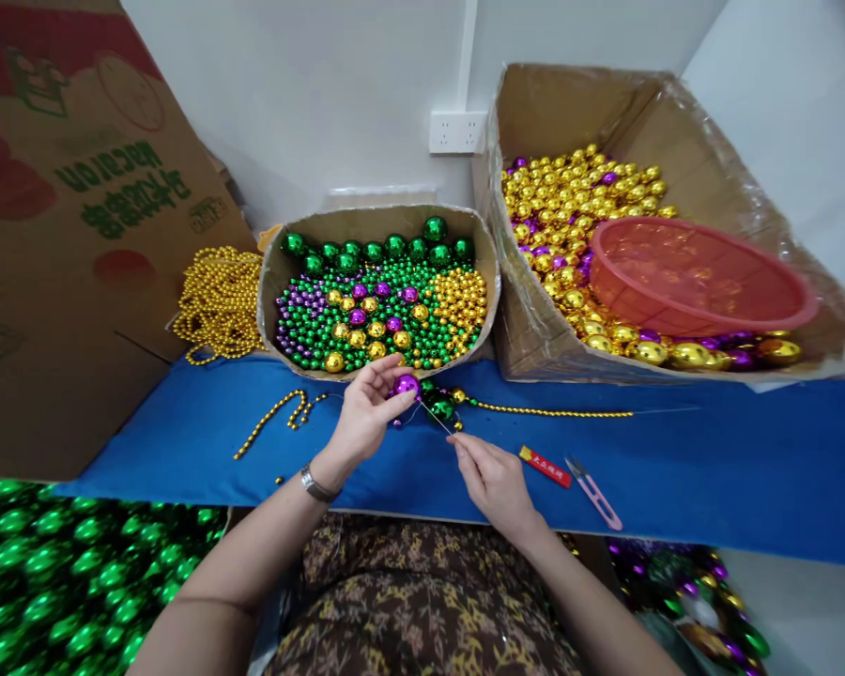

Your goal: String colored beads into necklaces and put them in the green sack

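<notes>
My left hand (364, 413) pinches a purple bead (407, 384) just in front of the small box of mixed beads (380, 291). My right hand (491, 481) is closed on a thin needle (435, 419) that points up-left toward the purple bead. Beside the bead lie a green bead (440, 407) and smaller ones on a strand. A string of small gold beads (556, 412) trails right across the blue table (711, 460), and another gold length (274, 418) curls to the left.
A large box (570, 122) at right holds gold and purple balls and a red plastic basin (697, 277). A red lighter (545, 467) and pink snips (595, 491) lie right of my right hand. Gold strands (218, 300) pile beside a printed carton (77, 235). Green beads (56, 582) lie below left.
</notes>
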Demonstrator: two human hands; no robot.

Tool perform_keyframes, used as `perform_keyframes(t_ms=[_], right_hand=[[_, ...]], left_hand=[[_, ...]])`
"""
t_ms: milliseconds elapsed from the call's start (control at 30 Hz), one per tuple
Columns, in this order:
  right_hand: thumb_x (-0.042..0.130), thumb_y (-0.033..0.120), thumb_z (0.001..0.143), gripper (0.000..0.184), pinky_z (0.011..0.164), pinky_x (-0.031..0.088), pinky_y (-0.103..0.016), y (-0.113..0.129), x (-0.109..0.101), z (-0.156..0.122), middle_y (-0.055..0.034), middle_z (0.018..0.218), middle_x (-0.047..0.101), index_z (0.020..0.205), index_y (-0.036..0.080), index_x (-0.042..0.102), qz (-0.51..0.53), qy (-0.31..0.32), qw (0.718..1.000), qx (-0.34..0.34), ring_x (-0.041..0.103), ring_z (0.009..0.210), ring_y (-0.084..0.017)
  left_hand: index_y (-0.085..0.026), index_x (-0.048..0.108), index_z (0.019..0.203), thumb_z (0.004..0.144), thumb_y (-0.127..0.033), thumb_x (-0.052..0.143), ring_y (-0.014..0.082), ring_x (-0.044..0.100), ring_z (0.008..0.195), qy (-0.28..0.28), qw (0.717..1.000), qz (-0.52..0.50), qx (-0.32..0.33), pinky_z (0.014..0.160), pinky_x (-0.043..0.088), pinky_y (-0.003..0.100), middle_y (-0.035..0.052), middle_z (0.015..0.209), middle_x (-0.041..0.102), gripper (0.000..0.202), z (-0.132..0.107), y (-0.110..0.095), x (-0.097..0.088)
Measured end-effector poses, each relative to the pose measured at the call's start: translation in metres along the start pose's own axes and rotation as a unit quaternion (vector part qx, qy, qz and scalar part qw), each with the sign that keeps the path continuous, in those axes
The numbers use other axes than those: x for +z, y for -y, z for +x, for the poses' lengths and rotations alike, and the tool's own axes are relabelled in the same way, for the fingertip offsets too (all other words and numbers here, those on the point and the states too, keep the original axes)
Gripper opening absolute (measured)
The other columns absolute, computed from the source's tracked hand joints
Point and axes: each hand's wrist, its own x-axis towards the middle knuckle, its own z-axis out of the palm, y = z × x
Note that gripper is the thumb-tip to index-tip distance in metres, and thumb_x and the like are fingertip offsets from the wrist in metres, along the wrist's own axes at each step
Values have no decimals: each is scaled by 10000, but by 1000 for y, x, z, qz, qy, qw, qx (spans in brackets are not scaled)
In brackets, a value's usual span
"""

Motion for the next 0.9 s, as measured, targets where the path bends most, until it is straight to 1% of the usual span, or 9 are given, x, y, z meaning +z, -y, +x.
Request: perform_keyframes(t_ms=[100, 233, 400, 633, 733, 800, 833, 867, 900], right_hand=[[444, 194, 956, 247, 766, 580, -279, -1, 0, 0, -55, 944, 756, 1089, 201, 653, -2, 2, 1000, -4, 725, 842, -169], [441, 192, 957, 257, 768, 582, -284, -2, -1, -1, -59, 943, 755, 1097, 198, 656, -3, 6, 1000, -13, 723, 835, -169], [455, 177, 952, 242, 762, 576, -282, -3, 1, -2, -59, 951, 754, 1094, 190, 651, -4, -3, 1000, -16, 723, 842, -171], [456, 173, 952, 237, 762, 578, -286, 0, -1, 0, -60, 948, 754, 1092, 187, 646, -3, 0, 1000, -18, 721, 839, -169], [443, 181, 954, 252, 767, 583, -290, 1, -2, 1, -62, 951, 753, 1097, 194, 650, -8, 0, 1000, -18, 723, 843, -173], [440, 184, 954, 251, 764, 586, -291, 0, -4, 2, -66, 947, 753, 1095, 188, 648, -6, -11, 1000, -20, 724, 841, -177], [443, 188, 954, 247, 759, 587, -293, -1, -5, 2, -69, 942, 752, 1093, 184, 648, -8, -18, 1000, -20, 725, 832, -181], [446, 194, 954, 243, 750, 589, -295, -3, -6, 2, -72, 932, 752, 1087, 182, 649, -13, -23, 999, -19, 726, 818, -185], [447, 201, 955, 242, 742, 590, -298, -4, -8, 1, -75, 922, 751, 1082, 181, 651, -20, -27, 999, -17, 726, 800, -189]], left_hand=[[-199, 623, 1103, 646, -172, 825, 152, 649, 964, -5, 1000, 4, -6, 842, 527, 256, 58, 1028, 699, 501, -1, -2, 0], [-196, 623, 1108, 650, -189, 825, 145, 654, 900, 5, 999, -10, -30, 787, 538, 253, 60, 1029, 695, 500, -2, -4, -1], [-209, 621, 1121, 653, -154, 824, 145, 639, 975, 14, 999, 27, 34, 848, 519, 250, 60, 1055, 687, 513, -4, -2, -3], [-208, 612, 1125, 658, -160, 818, 150, 637, 955, 20, 999, 28, 15, 820, 525, 253, 65, 1057, 687, 512, -9, 0, -1], [-220, 595, 1179, 673, -189, 808, 172, 627, 997, 61, 996, 60, 20, 840, 526, 281, 81, 1110, 678, 550, -13, -4, 1], [-229, 582, 1225, 716, -239, 775, 194, 616, 1036, 96, 990, 100, 22, 849, 527, 307, 97, 1176, 658, 544, -9, -12, -5], [-229, 587, 1226, 747, -265, 747, 203, 612, 1047, 94, 985, 137, 36, 858, 524, 321, 100, 1195, 651, 507, -3, -18, -13], [-226, 605, 1207, 777, -288, 714, 211, 610, 1051, 80, 977, 188, 59, 870, 517, 335, 101, 1196, 651, 448, 5, -25, -23], [-219, 632, 1165, 809, -300, 674, 218, 613, 1041, 46, 962, 254, 87, 890, 504, 351, 101, 1168, 662, 368, 15, -33, -35]])
